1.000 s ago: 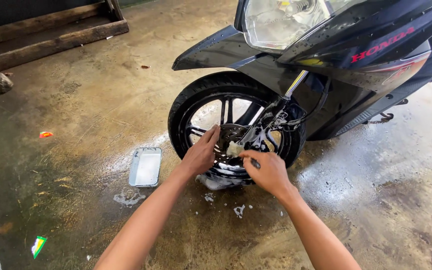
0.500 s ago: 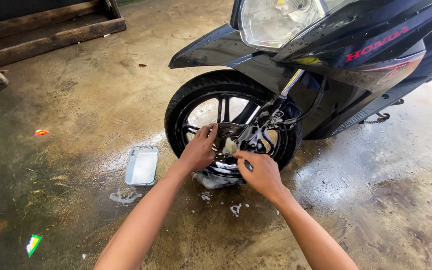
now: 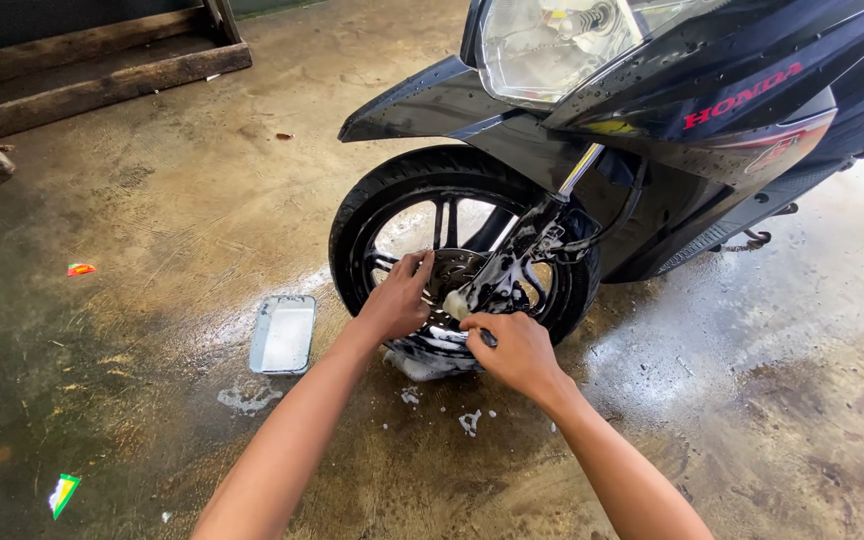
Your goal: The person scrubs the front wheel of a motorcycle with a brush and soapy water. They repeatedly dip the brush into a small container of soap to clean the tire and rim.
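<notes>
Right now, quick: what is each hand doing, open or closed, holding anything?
Left hand: fingers curled onto the soapy front wheel; whether it holds anything cannot be told.
Right hand: closed on a dark brush handle.

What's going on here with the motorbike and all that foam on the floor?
A person is scrubbing the soapy front wheel of a dark scooter. The left hand rests on the spokes near the hub, and the right hand grips a dark-handled brush worked in by the brake disc. A small rectangular tray of soapy water sits on the wet concrete floor to the left, with foam patches around it.
</notes>
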